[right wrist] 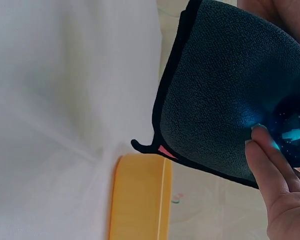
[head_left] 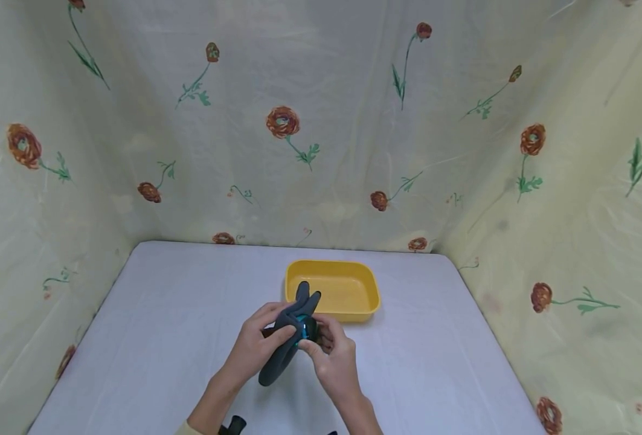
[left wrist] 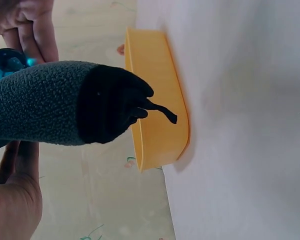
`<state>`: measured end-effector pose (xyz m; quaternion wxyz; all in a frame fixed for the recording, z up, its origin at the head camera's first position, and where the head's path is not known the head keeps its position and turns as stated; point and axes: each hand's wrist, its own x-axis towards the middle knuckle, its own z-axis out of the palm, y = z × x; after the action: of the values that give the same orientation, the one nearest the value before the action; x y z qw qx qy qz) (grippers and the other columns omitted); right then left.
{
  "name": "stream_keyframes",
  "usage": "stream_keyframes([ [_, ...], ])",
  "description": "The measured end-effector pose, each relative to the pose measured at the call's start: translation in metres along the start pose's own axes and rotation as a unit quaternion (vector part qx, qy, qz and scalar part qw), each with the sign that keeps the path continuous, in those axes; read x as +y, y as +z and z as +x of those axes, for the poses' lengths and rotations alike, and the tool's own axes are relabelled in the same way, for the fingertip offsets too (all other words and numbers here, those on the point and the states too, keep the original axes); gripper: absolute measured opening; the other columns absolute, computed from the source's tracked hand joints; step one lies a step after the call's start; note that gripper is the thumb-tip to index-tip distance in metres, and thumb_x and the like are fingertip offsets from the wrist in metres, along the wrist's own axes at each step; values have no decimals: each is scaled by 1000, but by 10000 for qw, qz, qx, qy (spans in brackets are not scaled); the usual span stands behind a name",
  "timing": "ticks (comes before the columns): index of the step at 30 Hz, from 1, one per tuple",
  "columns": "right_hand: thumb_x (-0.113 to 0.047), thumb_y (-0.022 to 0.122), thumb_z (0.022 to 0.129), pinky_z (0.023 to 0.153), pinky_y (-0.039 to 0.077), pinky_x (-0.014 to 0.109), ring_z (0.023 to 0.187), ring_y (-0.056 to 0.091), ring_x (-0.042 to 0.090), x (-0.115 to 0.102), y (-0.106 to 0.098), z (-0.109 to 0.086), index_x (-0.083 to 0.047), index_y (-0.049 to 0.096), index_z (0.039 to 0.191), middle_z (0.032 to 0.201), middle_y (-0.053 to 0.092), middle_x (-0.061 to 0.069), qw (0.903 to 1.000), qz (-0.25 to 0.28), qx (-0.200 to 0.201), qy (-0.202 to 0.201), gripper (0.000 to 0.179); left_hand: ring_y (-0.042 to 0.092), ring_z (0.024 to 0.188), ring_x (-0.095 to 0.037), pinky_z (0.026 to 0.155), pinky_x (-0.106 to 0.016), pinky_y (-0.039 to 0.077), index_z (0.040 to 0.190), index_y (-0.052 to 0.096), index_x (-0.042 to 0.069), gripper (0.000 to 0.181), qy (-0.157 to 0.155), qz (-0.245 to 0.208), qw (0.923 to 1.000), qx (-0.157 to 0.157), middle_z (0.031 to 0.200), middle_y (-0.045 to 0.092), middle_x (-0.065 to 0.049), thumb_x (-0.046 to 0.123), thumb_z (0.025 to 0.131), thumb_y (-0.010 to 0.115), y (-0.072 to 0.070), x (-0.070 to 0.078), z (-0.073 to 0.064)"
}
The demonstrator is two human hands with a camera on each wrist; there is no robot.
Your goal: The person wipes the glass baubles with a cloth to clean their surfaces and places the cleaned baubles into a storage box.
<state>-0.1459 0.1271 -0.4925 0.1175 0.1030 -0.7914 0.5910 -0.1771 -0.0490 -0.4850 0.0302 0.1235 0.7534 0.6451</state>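
Note:
My left hand (head_left: 258, 341) grips a dark grey cloth (head_left: 279, 360) with black edging, thumb on the near side. The cloth is bunched, its lower end hanging down and two narrow tips pointing up. With its thumb and fingers, my right hand (head_left: 334, 359) holds a shiny see-through blue ball (head_left: 310, 328) against the cloth. In the right wrist view the ball (right wrist: 292, 132) glows blue, and the cloth (right wrist: 210, 100) spreads behind it, showing a corner loop and a small pink tag. Both hands are raised in front of the yellow tub (head_left: 376, 296).
The yellow tub stands on the white-covered table (head_left: 179, 314), just beyond the hands. A flower-patterned curtain (head_left: 342, 181) encloses the back and both sides. A black piece (head_left: 237, 425) shows beside the left forearm at the bottom edge.

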Motion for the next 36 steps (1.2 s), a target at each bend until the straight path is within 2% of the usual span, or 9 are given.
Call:
stream_keyframes([
  [5,-17,75,86,80,60,20,90,74,14,0,0,1,-13,56,127,107,75,10,9999,84,9,101,45,61,115,-19,94,-29,58,132,63,30,40,61,53,10000,-38,130,59,5,35,93,70,0,0,0],
  [11,-8,72,88,79,59,19,89,74,16,-5,0,1,-8,55,128,106,75,14,9985,155,12,517,43,61,115,-19,94,-31,58,132,63,30,41,80,12,9999,-100,130,59,4,37,92,70,0,0,0],
  [17,-17,72,90,79,60,21,87,75,20,-1,0,1,-12,57,125,103,75,13,9987,333,34,383,38,61,115,-19,93,-31,58,132,63,30,41,76,-6,9999,-85,130,59,5,35,92,70,1,1,-1],
  [21,-21,69,93,79,61,23,85,76,24,1,-1,2,-11,56,126,101,75,16,9979,399,-32,505,36,60,115,-19,93,-31,58,132,63,32,41,84,6,9999,-78,130,59,5,33,92,70,2,1,-1],
  [28,-24,64,97,74,63,31,85,76,28,1,1,2,-7,53,128,104,73,21,9936,930,-144,617,37,59,116,-19,95,-38,58,131,63,33,40,112,101,9999,-29,130,59,6,30,92,71,3,0,0],
  [36,-29,60,99,73,63,33,85,75,32,0,3,3,-7,51,129,101,74,22,9919,981,-169,787,38,59,117,-18,95,-40,57,130,63,34,40,199,232,9995,62,129,59,8,33,91,72,3,-1,0],
])
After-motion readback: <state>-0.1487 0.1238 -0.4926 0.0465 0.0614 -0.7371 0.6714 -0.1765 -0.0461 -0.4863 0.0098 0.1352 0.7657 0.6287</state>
